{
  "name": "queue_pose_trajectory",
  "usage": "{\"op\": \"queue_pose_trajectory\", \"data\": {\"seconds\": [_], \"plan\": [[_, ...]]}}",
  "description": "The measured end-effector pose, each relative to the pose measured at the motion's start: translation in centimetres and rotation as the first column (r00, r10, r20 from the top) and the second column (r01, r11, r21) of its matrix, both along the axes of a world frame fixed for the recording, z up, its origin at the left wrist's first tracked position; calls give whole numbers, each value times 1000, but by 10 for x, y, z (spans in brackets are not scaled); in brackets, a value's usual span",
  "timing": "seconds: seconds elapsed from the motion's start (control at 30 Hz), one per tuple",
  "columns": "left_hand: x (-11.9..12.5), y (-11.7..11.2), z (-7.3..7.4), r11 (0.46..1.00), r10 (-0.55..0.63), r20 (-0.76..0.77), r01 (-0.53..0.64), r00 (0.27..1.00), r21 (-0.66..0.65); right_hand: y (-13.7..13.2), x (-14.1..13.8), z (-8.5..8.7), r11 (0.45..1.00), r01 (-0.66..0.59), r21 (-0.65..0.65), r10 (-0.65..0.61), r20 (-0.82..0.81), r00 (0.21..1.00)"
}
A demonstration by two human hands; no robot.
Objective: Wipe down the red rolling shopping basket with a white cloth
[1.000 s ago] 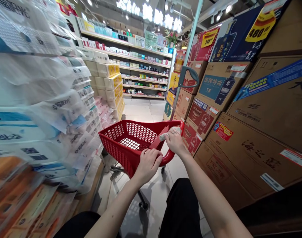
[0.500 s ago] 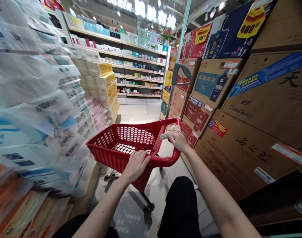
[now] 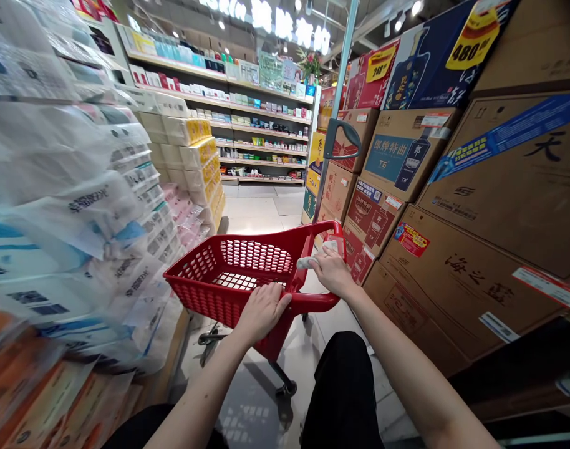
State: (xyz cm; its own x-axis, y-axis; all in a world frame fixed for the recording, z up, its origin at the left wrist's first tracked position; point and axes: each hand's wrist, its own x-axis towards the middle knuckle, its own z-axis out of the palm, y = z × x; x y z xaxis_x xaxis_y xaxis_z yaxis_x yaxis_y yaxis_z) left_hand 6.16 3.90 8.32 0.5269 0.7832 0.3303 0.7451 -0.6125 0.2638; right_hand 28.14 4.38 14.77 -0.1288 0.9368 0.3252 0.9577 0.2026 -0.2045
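Note:
A red plastic shopping cart (image 3: 219,274) with a mesh basket stands on the tiled aisle floor just in front of me. My left hand (image 3: 261,310) is wrapped round the near part of its red handle. My right hand (image 3: 330,272) rests on the handle's right side, fingers closed on a crumpled white cloth (image 3: 313,257) pressed against the red bar. The basket looks empty inside. My dark trousers show at the bottom.
Plastic-wrapped tissue packs (image 3: 79,212) are stacked high on the left. Stacked cardboard liquor boxes (image 3: 476,206) wall the right side. A grey pole (image 3: 338,93) rises beside the boxes. Shelves of goods (image 3: 247,118) cross the far end of the tiled aisle (image 3: 261,209).
The cart has shifted left and a little nearer in view. My right hand with the cloth has slid along the handle's right side. My left hand keeps its grip.

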Motion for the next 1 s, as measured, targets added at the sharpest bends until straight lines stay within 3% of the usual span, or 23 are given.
{"op": "queue_pose_trajectory", "data": {"seconds": [0.13,0.23,0.33,0.47,0.63,0.8,0.9,1.0], "plan": [[5,2,-3,999,-36,42,37,998,-26,1,-2,6,997,79,20,-79,-38,996],[6,4,-5,995,-64,83,70,995,-76,-1,-7,7,999,30,12,-29,-68,997],[7,5,-3,990,-54,128,69,990,-121,-2,-15,5,986,-53,-155,42,-78,996],[7,7,6,974,-39,163,74,986,-215,5,-20,3,871,-130,-473,121,-51,991],[6,23,10,915,17,153,46,988,-401,14,-13,-2,808,-244,-537,232,-91,968],[12,45,2,907,92,51,-63,994,-416,23,-9,-13,813,-216,-540,197,-93,976],[15,47,0,907,104,3,-93,995,-412,33,-9,-17,821,-145,-552,135,-58,989],[16,41,0,913,98,5,-88,995,-399,48,-11,-18,889,-82,-451,91,-1,996]]}}
